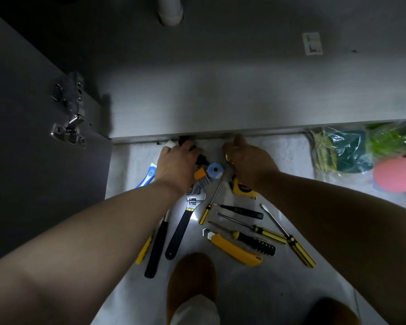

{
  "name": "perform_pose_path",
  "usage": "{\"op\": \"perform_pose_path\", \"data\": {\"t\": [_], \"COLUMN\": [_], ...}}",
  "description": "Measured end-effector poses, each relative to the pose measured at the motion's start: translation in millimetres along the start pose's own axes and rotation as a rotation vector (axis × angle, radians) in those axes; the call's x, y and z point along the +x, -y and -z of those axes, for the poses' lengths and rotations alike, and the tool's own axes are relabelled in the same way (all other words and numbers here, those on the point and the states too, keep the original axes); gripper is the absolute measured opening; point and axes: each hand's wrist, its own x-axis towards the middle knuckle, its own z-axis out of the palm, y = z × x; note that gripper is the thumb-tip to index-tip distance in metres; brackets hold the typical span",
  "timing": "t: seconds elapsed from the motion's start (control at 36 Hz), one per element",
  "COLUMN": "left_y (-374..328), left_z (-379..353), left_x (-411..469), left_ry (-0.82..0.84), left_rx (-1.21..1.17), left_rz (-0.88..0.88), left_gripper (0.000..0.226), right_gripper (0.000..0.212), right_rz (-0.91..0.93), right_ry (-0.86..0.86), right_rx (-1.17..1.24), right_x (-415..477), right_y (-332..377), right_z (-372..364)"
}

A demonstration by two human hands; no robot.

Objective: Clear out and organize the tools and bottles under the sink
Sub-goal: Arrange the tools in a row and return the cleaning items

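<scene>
Seems well along on the clearing, barely begun on the sorting. Inside the cabinet (pixel 220 97), nothing to see but a bare grey bottom, a white pipe (pixel 170 15) at the back and a small sticker (pixel 312 43). Out on the floor (pixel 279 296) just in front, a loose scatter of tools, none lined up: a black-handled wrench (pixel 181 226) beside a long black handle (pixel 156 249), several yellow-and-black screwdrivers (pixel 288 238) lying at odd angles, a yellow knife (pixel 234 248) close against one of them, a yellow tape (pixel 243 187) half under the right wrist, a blue round piece (pixel 215 171) between the hands. No bottle plainly in view; off to the right, only a clear bag (pixel 342 153) of green things, too blurred to name. Left hand (pixel 176 160) curled round a dark object (pixel 201 158) near the cabinet's front edge, apparently gripping it. Right hand (pixel 246 160) curled too, near the same edge, with a glint of amber under the fingers; impossible to tell whether holding anything. Left to do, by this reckoning: gathering like with like and putting back.
</scene>
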Motion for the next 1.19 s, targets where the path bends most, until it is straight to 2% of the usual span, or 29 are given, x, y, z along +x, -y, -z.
{"op": "perform_pose_path", "data": {"t": [0.08, 0.14, 0.19, 0.31, 0.39, 0.5, 0.58, 0.69, 0.78, 0.86, 0.94, 1.08, 1.19], "left_y": [-1.7, -4.5, -9.4, -29.9, -61.2, -116.9, -157.6, -201.4, -228.5, -246.2, -254.4, -254.2, -256.5], "left_z": [0.4, 3.2, 7.6, 15.5, 24.9, 49.3, 69.8, 84.3, 82.0, 62.1, 37.2, 9.3, 7.0], "left_x": [7.8, 12.3, 13.9, 4.4, -6.1, -8.2, -5.8, 6.4, 16.7, 20.0, 11.1, 1.0, 1.9], "left_ry": [0.024, 0.020, 0.009, -0.111, -0.161, -0.112, 0.016, 0.388, 0.553, 0.627, 0.693, 0.758, 0.742], "left_rx": [0.055, 0.078, 0.064, -0.144, -0.267, -0.302, -0.393, -0.489, -0.439, -0.417, -0.569, -0.867, -0.937], "left_rz": [-0.021, -0.021, 0.008, 0.031, -0.116, -0.335, -0.431, -0.505, -0.490, -0.379, -0.235, -0.027, 0.017], "left_gripper": [0.056, 0.044, 0.034, 0.031, 0.023, 0.021, 0.025, 0.016, 0.009, 0.021, 0.025, 0.006, 0.014], "right_gripper": [0.052, 0.049, 0.051, 0.050, 0.043, 0.035, 0.043, 0.043, 0.043, 0.044, 0.044, 0.041, 0.030], "right_rz": [-0.052, -0.070, -0.075, -0.014, -0.048, -0.171, -0.310, -0.560, -0.729, -0.850, -0.889, -0.831, -0.771], "right_ry": [-0.078, -0.145, -0.140, 0.050, 0.200, 0.355, 0.375, 0.192, 0.008, -0.160, -0.266, -0.369, -0.449], "right_rx": [0.142, 0.264, 0.371, 0.423, 0.463, 0.442, 0.413, 0.385, 0.488, 0.574, 0.593, 0.512, 0.484], "right_x": [-12.5, -21.7, -34.6, -75.5, -114.8, -165.4, -196.2, -220.3, -224.8, -217.9, -203.8, -184.1, -178.5], "right_y": [-11.9, -19.8, -28.3, -51.9, -73.0, -106.7, -135.8, -172.5, -196.1, -210.4, -216.3, -216.9, -211.7], "right_z": [-2.1, -0.6, 3.6, 15.1, 25.1, 38.3, 36.8, 19.2, 2.2, -12.7, -22.5, -28.3, -33.0]}}
